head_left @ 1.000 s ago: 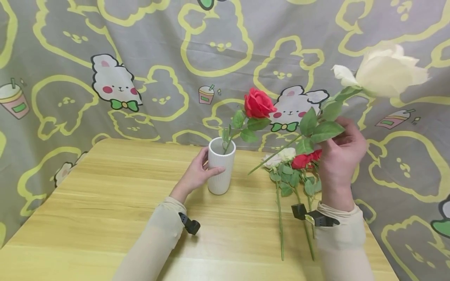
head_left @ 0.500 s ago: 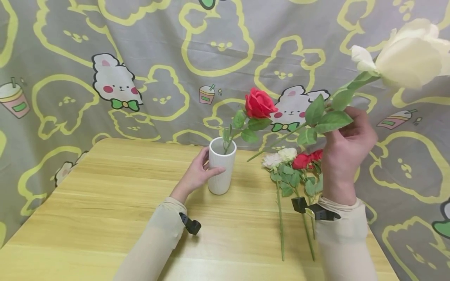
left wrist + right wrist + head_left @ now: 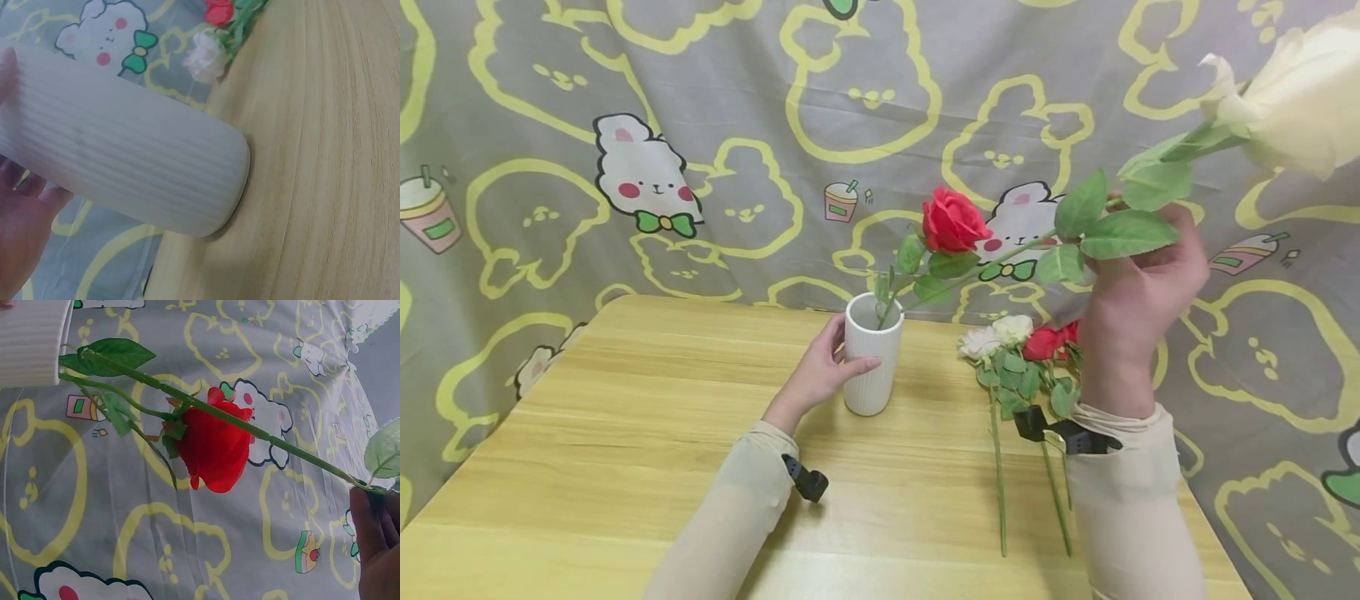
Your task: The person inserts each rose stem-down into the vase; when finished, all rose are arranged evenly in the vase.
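Observation:
A ribbed white vase (image 3: 871, 383) stands upright on the wooden table, and my left hand (image 3: 820, 371) grips its side, thumb across the front. One red rose (image 3: 955, 221) leans out of it to the right. High on the right, my right hand (image 3: 1142, 287) pinches the stem of a large white rose (image 3: 1307, 104), whose bloom runs past the frame edge. That rose's stem (image 3: 275, 442) slants down to the left, its lower end close to the vase rim. Whether the tip is inside the rim, I cannot tell. In the left wrist view the vase (image 3: 125, 137) base touches the table.
Several loose roses lie on the table at the right: pale blooms (image 3: 996, 336) and red ones (image 3: 1048, 342), with stems (image 3: 1000, 483) toward the front, partly behind the right forearm. A patterned curtain (image 3: 737, 83) hangs behind the table (image 3: 625, 433).
My right hand has risen and shifted slightly right, then edged back. The white rose has tilted flatter, its bloom going up and right and its stem end coming to the vase rim.

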